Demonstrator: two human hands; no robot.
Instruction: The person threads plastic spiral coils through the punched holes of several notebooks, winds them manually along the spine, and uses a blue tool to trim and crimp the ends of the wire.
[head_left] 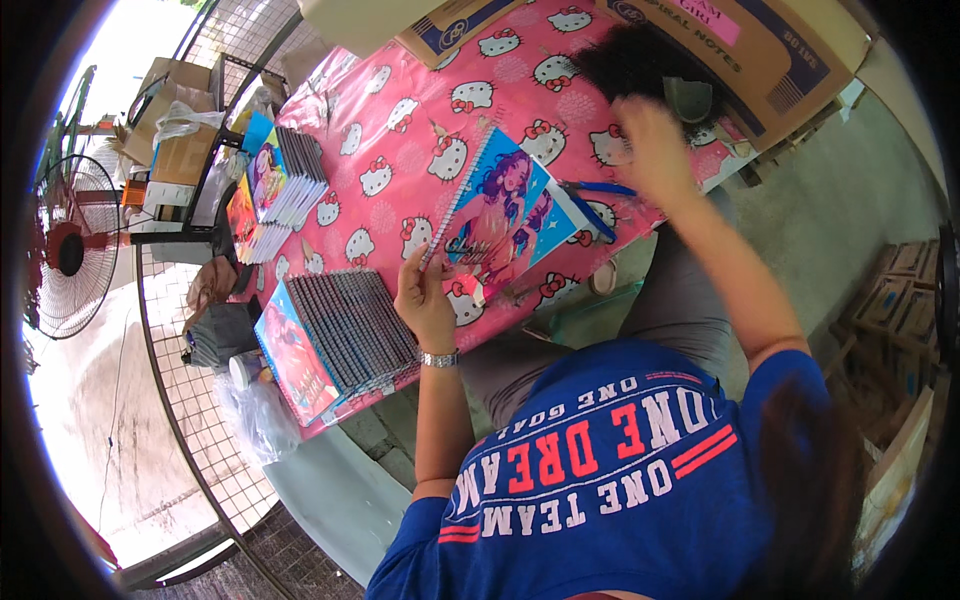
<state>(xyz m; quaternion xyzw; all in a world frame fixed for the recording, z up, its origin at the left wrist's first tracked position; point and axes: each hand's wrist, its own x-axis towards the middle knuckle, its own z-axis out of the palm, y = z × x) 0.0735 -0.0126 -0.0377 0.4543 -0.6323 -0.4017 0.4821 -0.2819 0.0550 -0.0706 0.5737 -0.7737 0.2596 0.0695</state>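
Observation:
My left hand [425, 308] is closed on the lower left corner of a spiral notebook [505, 215], whose blue and pink cover shows a drawn figure with long purple hair. The notebook lies tilted over the table, its wire binding along the left edge. My right hand [655, 150] is raised at the table's right side, beside a dark bristly heap [635, 65] of thin pieces; its fingers are blurred. Between that hand and the notebook lies a pair of blue-handled pliers [600, 190], partly against the notebook's right edge.
A pink cartoon-print cloth [380, 215] covers the table. Stacked spiral notebooks [350, 325] stand near left, with more notebooks [280, 195] at far left. Cardboard boxes [750, 70] line the back. A fan [70, 250] and a metal grid [190, 400] are on the left.

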